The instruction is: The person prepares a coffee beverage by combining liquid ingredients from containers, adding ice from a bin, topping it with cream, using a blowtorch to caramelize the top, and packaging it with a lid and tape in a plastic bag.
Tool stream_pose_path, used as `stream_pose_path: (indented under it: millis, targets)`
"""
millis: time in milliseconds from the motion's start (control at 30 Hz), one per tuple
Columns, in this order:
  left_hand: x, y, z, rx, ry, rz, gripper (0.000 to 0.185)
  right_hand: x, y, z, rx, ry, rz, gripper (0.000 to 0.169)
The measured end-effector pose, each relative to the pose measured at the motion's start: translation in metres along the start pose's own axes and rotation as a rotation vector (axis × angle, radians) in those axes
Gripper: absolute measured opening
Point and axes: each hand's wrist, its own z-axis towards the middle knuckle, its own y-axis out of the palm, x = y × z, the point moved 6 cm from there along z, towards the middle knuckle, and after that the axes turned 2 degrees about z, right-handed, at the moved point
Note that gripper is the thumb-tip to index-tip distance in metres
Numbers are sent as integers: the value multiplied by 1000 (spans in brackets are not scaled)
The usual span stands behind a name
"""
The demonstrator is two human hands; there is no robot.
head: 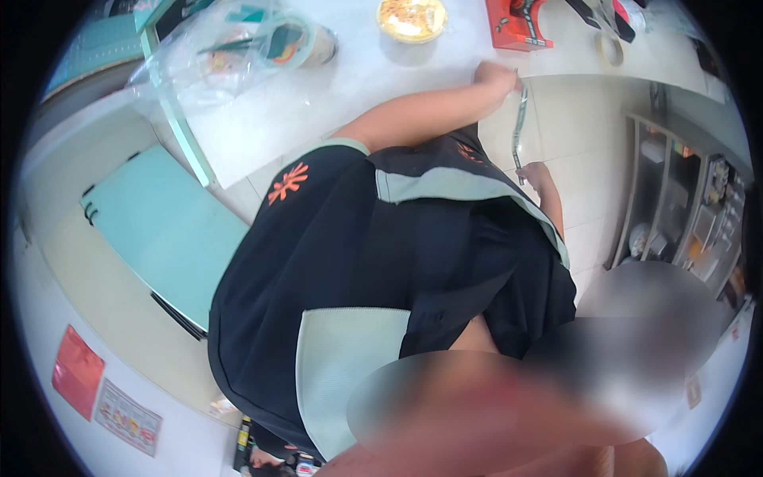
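Observation:
A narrow, dark printed strip of tape (520, 125) hangs between my two hands, slightly wavy, beyond the front edge of the white table. My left hand (496, 79), reaching across over the table's edge, pinches its upper end. The lower end is between the fingers of my right hand (536, 176), held above the tiled floor. Just past my left hand stands a red tape dispenser (509, 27) with similar printed tape on it. A round container with a clear lid and yellow food (411, 19) sits on the white table (357, 65).
A clear plastic bag (185, 74) surrounds or lies against a lidded cup (298, 45) on the left. Scissors (617, 24) and a tape roll (609, 49) lie at right. Metal shelving (650, 191) stands on the right; a mint-coloured panel (167, 220) is at left.

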Motion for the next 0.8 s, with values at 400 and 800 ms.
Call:
stream_pose_path:
  millis: [400,800]
  targets:
    - [250,-199,-90,76,914,-163,12,-243,-16,-123,-25,-668,741,11]
    - [225,-276,36,643,969,91,19,-298,2,-137,-191,-714,751,14]
